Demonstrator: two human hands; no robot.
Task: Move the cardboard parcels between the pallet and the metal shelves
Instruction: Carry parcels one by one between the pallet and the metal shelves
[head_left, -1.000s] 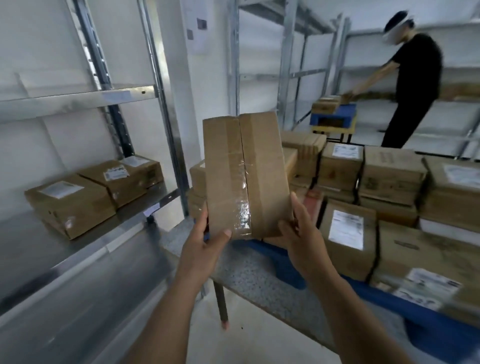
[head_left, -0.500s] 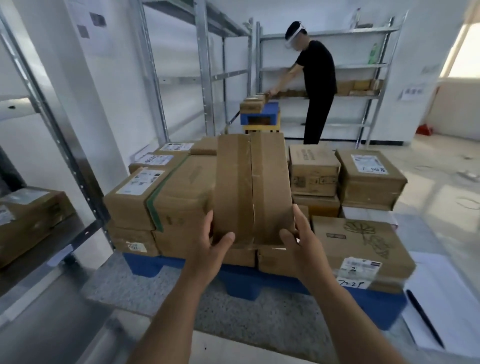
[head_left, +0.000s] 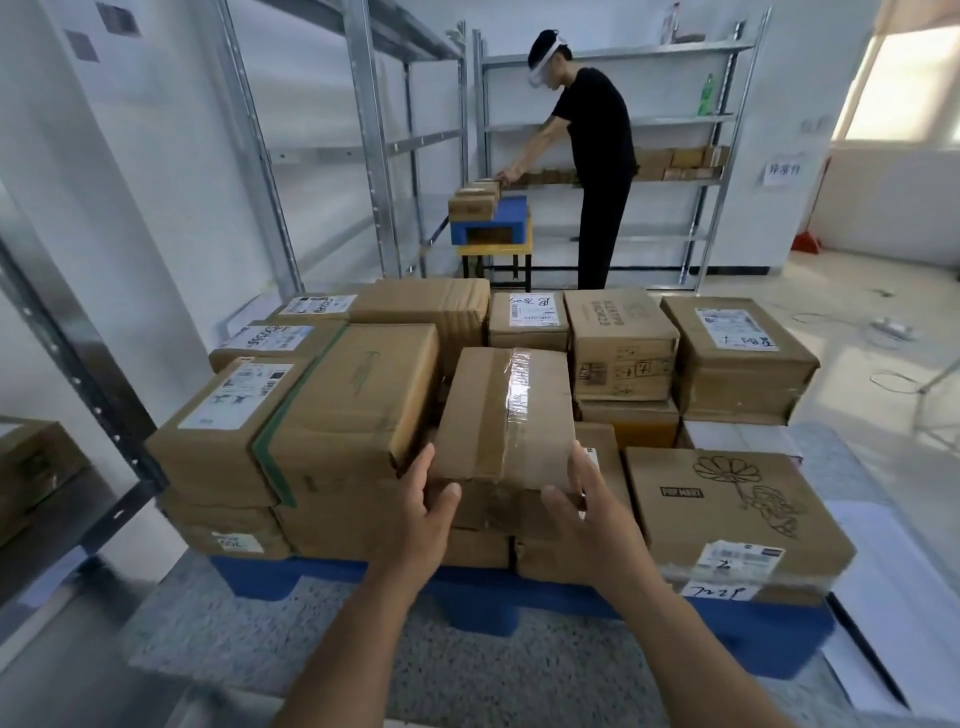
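Observation:
A taped cardboard parcel (head_left: 506, 415) is tilted flat over the stack of parcels on the blue pallet (head_left: 571, 592). My left hand (head_left: 421, 512) grips its near left corner, thumb underneath the near edge. My right hand (head_left: 582, 506) grips its near right corner in the same way. Several other parcels crowd the pallet around it, a large one (head_left: 353, 415) at its left and a flower-printed one (head_left: 727, 509) at its right. The metal shelf (head_left: 78, 519) stands at the far left with one parcel (head_left: 31, 467) on it.
Another person in black (head_left: 597, 156) stands at the far shelves (head_left: 675, 119) beside a small blue and yellow stand (head_left: 493, 228) with parcels. White paper sheets and a pen (head_left: 872, 654) lie right of the pallet. Cables lie on the floor at right.
I have turned from the left shelf toward the pallet. The parcel, held upright before, has tipped forward and come down flat onto the stack, both hands still at its near end.

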